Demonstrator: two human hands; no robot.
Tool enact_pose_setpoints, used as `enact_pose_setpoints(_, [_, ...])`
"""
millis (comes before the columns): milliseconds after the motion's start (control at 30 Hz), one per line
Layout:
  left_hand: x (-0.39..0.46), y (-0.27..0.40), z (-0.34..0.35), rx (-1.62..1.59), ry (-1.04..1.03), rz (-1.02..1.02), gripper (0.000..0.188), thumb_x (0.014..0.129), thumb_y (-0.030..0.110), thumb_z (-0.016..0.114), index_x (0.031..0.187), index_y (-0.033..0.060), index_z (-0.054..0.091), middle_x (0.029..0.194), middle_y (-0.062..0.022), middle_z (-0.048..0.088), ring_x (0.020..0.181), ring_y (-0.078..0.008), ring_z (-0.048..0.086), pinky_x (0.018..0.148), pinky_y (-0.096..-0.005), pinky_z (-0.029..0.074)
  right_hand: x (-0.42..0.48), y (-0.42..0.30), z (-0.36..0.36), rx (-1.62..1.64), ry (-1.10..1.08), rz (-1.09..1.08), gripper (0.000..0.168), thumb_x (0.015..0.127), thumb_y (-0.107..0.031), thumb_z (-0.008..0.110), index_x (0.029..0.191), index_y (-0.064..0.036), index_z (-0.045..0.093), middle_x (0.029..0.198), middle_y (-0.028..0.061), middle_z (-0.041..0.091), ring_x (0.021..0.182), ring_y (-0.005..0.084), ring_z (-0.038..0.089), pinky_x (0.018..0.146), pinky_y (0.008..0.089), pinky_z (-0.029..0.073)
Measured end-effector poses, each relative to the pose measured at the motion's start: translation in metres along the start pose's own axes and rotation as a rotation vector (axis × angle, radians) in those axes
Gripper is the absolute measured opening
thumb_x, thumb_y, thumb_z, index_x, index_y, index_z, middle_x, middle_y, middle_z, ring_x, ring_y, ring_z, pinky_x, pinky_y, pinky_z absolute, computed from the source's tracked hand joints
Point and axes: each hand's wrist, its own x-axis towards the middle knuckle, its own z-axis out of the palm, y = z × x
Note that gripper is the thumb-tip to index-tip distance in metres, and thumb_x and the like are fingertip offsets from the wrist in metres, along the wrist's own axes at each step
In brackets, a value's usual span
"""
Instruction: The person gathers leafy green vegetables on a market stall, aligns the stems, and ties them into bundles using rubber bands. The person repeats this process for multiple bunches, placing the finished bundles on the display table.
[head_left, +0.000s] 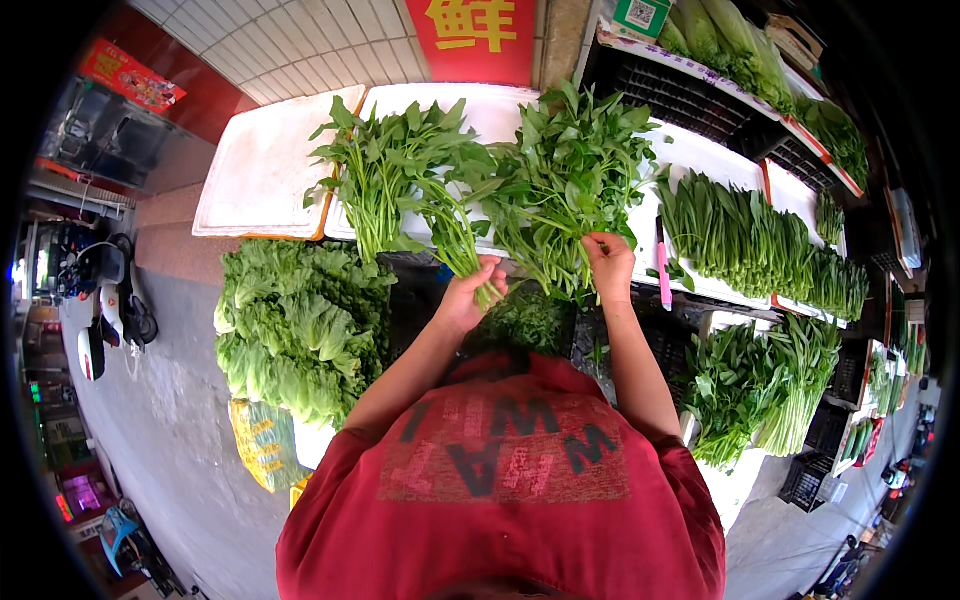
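Observation:
My left hand (471, 292) grips a small bunch of leafy greens (454, 232), apparently water spinach, around its stem ends; the leaves point away from me. With bent fingers, my right hand (610, 264) pinches stems at the near right side of a larger loose pile of the same greens (574, 180). Exactly how many stems it holds is hidden by the fingers. Another bunch of these greens (379, 180) lies to the left on the white foam board (491, 112). Right of my right hand, a knife with a pink handle or sheath (664, 274) rests on the white surface.
Curly lettuce (304, 322) is heaped at the left, above a yellow printed bag (262, 442). Neat rows of leafy greens (739, 232) lie at the right, with more bunches (742, 382) nearer me. Black crates (675, 90) stand at the back right. Below my hands sits a container of greens (525, 322).

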Motion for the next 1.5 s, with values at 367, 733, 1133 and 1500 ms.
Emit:
enact_pose_setpoints(367, [0.039,-0.018,0.024,0.036,0.116,-0.133,0.017,0.080,0.011,0.060,0.093,0.0018,0.054,0.090,-0.0118,0.059,0.066,-0.0150,0.055,0.062,-0.0314,0.048,-0.033,-0.032,0.017,0.511,-0.124,0.143,0.004,0.079,-0.005,0.061,0.079,-0.002,0.058,0.068,-0.0001,0.055,0.056,0.0063,0.046,0.052,0.0184,0.039])
enact_pose_setpoints(733, [0.083,-0.013,0.006,0.118,0.291,-0.218,0.014,0.077,0.008,0.061,0.090,0.0040,0.058,0.079,-0.0046,0.059,0.064,-0.0120,0.049,0.054,-0.0245,0.041,-0.071,-0.031,0.019,0.499,-0.471,0.094,0.008,0.079,-0.006,0.059,0.084,-0.003,0.053,0.073,0.0040,0.056,0.063,0.0129,0.054,0.059,0.0237,0.044])
enact_pose_setpoints(1133, [0.043,-0.008,0.015,0.272,0.060,-0.237,0.057,0.073,0.003,0.065,0.123,0.0140,0.041,0.093,-0.0029,0.055,0.080,-0.0148,0.054,0.058,-0.0271,0.041,-0.038,-0.009,0.003,0.708,-0.023,0.638,0.005,0.087,-0.012,0.048,0.084,-0.009,0.045,0.072,0.0032,0.057,0.054,0.0076,0.047,0.047,0.0196,0.038])
enact_pose_setpoints(1500, [0.013,-0.014,0.009,0.317,0.114,-0.347,0.031,0.071,0.000,0.065,0.099,0.0035,0.052,0.086,-0.0074,0.059,0.072,-0.0158,0.057,0.056,-0.0269,0.045,-0.008,-0.032,0.025,0.778,-0.128,0.711,0.007,0.087,-0.011,0.047,0.089,-0.007,0.043,0.070,0.0057,0.053,0.045,0.0075,0.040,0.038,0.0192,0.030])
